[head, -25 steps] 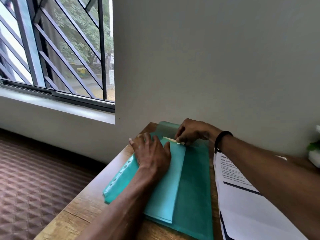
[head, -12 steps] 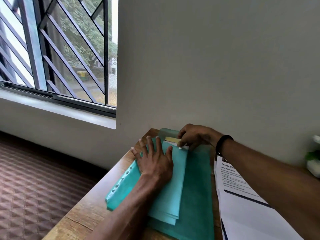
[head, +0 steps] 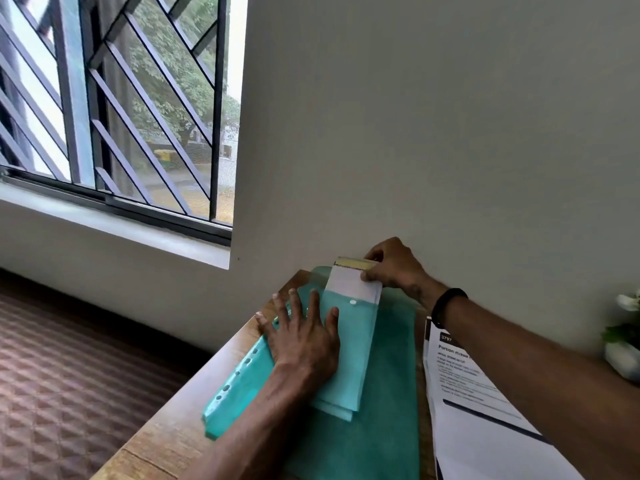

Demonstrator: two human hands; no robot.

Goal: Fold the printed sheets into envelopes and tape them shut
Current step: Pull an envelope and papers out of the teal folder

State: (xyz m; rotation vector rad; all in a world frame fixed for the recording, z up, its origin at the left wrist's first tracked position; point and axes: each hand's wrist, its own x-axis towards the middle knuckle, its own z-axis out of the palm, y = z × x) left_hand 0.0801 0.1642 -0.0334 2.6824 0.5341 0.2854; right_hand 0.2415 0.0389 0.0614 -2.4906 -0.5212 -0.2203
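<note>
Presently, at the far end of the wooden table (head: 166, 434), against the wall: left hand (head: 304, 341) lies flat, fingers spread and straight, pressing on a teal plastic pouch (head: 349, 358) that sits on top of a larger green folder (head: 388, 393). A punched teal sleeve (head: 239, 379) sticks out from under that hand twd the table's left edge. Right hand (head: 391, 265) has fingers curled, pinching the far end of a white envelope stack (head: 349, 282), which stands partway out of the pouch's mouth; yellowish strip along its top edge. Pouch's snap stud shows just below the exposed white portion.

Printed sheet (head: 485, 403) lies flat to the right of the folder, under the right forearm, header text legible only in part. Looks unfolded. No tape seen in view. Black band on the right wrist. Potted plant (head: 623, 341) at right edge; barred window (head: 114, 109) at upper left.

Assessment: step in hand is supply retrieval, i.e. getting envelopes out of the pouch; folding and taping not yet begun, so task is at an early stage.

Next move, by judgement: left hand needs to hold the pouch down firmly while the right draws the stack straight along the pouch's length, else the pouch will slide w/ it on the slick folder. Then separate one envelope and bring it beside the sheet.
</note>
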